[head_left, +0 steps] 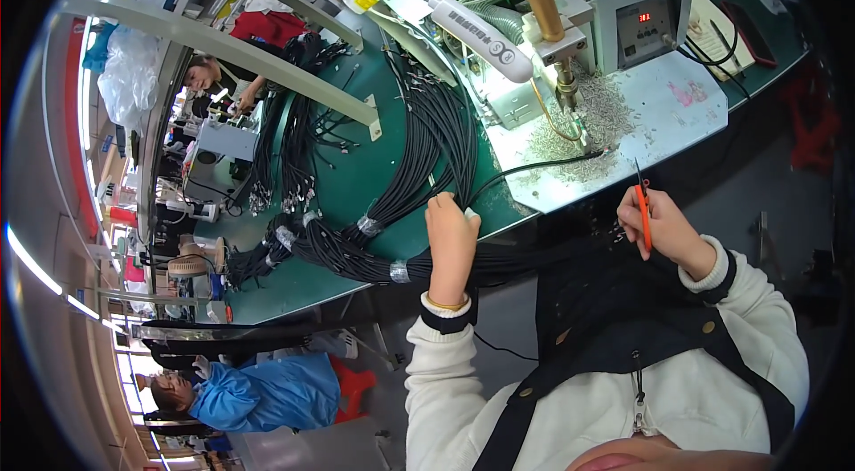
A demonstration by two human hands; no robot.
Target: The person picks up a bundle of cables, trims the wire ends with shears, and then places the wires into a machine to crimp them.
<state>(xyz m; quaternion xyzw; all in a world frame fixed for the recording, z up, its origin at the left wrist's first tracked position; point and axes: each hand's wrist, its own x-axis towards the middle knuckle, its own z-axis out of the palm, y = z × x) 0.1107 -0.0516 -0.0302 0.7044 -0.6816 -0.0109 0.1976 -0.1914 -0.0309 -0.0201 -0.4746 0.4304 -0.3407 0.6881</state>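
Note:
My left hand [451, 235] is closed at the table's front edge, beside a large bundle of black cables. From its fingertips a single black cable [525, 170] curves right, its bared end lying on the machine's pale metal plate [690, 137]. A small white patch shows by the thumb; I cannot tell what it is. Off the plate's front edge, my right hand [666, 226] grips an orange-handled tool [644, 217] with a thin, pointed metal tip directed away from me. The tip touches nothing. Black cables [427, 150] lie thickly along the table, several bunches bound with clear tape.
A bench machine with a brass-coloured cylinder [541, 8] stands over the plate, which is strewn with metallic bits. Close by are a white lamp [481, 39] and a grey control box [646, 17]. A metal shelf frame [232, 52] crosses the left. Two other people sit further left.

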